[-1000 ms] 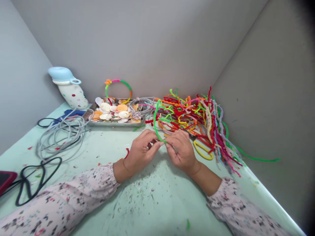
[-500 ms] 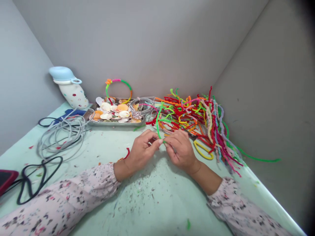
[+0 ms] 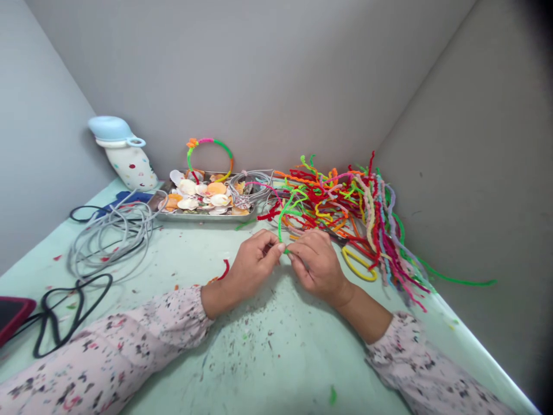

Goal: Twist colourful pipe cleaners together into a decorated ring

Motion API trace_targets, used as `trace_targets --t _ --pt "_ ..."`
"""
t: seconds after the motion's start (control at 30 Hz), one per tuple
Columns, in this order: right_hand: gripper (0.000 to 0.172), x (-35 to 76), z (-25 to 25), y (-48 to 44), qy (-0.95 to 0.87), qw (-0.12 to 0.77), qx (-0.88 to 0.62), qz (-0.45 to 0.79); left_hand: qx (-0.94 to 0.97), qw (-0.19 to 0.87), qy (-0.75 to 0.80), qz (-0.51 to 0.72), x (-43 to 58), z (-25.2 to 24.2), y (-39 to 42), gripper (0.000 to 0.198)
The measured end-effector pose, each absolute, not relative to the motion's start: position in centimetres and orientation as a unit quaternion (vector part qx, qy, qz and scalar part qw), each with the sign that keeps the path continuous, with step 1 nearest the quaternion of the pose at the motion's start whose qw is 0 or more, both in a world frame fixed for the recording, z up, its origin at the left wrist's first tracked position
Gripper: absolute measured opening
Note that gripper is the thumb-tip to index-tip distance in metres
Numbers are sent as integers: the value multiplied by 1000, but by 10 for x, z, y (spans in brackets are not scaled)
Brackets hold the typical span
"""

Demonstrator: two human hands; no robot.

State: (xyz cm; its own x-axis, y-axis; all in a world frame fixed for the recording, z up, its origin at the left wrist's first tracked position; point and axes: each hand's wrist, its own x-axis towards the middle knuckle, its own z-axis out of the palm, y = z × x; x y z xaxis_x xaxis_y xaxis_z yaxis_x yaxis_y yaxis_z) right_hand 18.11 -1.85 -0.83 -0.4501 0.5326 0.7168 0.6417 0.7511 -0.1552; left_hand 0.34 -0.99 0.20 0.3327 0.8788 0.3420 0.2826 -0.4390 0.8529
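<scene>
A green pipe cleaner (image 3: 280,225) rises in a curve from between my two hands, low over the middle of the table. My left hand (image 3: 254,260) pinches it with thumb and forefinger. My right hand (image 3: 318,265) grips its lower end just beside, fingertips almost touching the left ones. The part inside the fingers is hidden. Close to my left wrist lies a short red and orange pipe cleaner piece (image 3: 224,270), partly covered by the hand. Beyond my right hand spreads a heap of coloured pipe cleaners (image 3: 341,202), with the yellow handle of scissors (image 3: 359,265) in front.
A metal tray (image 3: 203,217) of seashells (image 3: 218,190) stands at the back, with a multicoloured pipe cleaner ring (image 3: 223,147) propped there. Left are a white bottle (image 3: 132,164), coiled grey cable (image 3: 114,242), black cord (image 3: 52,323) and a dark red-edged device (image 3: 15,317).
The green pipe cleaner's upper part has bent over to the right. Both hands keep their pinch in nearly the same place, and the view has shifted slightly.
</scene>
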Motion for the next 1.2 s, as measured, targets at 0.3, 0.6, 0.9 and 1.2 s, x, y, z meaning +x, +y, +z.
trace_targets --t 0.3,0.6,0.9,1.2 --pt "16 180 -8 -19 -850 395 -345 -55 737 346 392 427 4 2 -8 18" --pt "8 179 -7 -19 -852 385 -354 -6 753 325 387 421 5 -1 -9 18" --pt "13 178 -10 -17 -865 338 -367 -47 755 299 405 421 4 -3 -9 17" --pt "12 179 -7 -18 -872 307 -365 -110 753 285 426 413 6 -2 -9 17"
